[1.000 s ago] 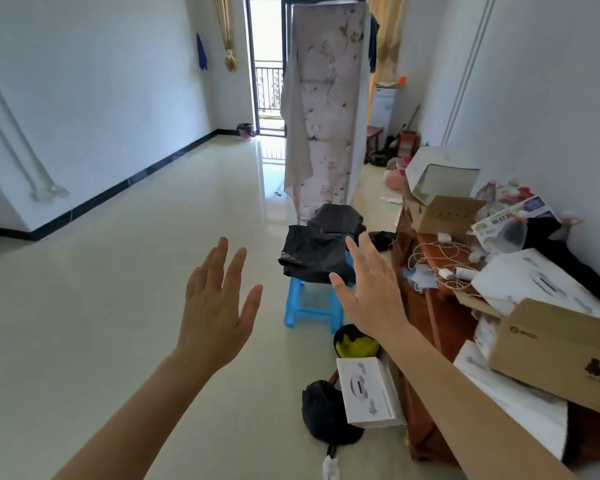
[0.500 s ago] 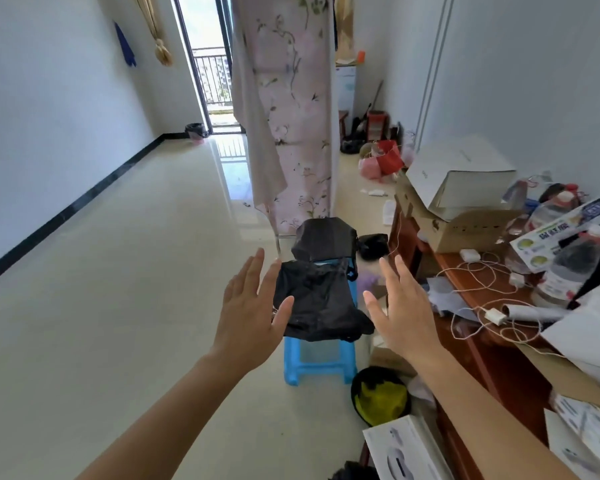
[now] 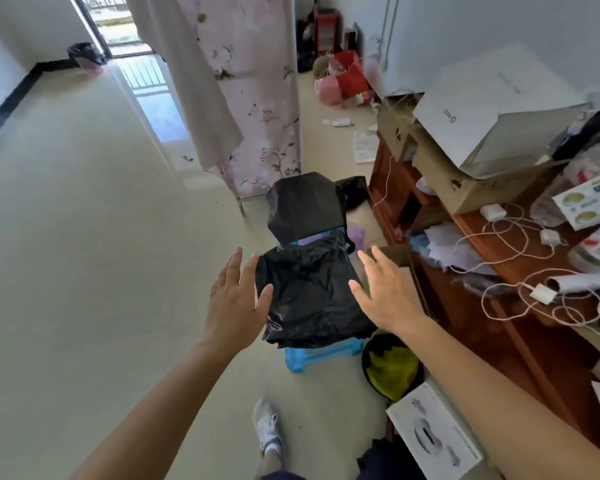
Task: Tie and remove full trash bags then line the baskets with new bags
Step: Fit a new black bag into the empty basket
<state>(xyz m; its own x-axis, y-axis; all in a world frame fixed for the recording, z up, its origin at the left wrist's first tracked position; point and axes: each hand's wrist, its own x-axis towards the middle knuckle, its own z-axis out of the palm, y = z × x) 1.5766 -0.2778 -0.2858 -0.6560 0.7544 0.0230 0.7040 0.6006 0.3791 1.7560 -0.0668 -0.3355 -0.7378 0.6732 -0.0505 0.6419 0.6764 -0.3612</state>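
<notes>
A crumpled black trash bag (image 3: 310, 292) lies spread over a blue plastic stool (image 3: 312, 355). Behind it a second black bag (image 3: 303, 206) drapes over something upright. My left hand (image 3: 234, 303) hovers open at the front bag's left edge, fingers apart. To the bag's right my right hand (image 3: 383, 289) is open too, close to the bag's edge. Neither hand grips the bag. A small basket lined in black with yellow waste (image 3: 392, 367) stands on the floor below my right forearm. Another lined basket (image 3: 84, 55) stands far off by the balcony door.
A brown wooden desk (image 3: 520, 327) cluttered with cardboard boxes, white cables and bottles runs along the right. A white box (image 3: 433, 434) sits by the desk's foot. A floral sheet (image 3: 246, 88) hangs ahead. My white shoe (image 3: 267, 427) is on the pale floor.
I have walked closer to the stool and the view has tilted down. Both open hands have come nearer to the black bag, now flanking it.
</notes>
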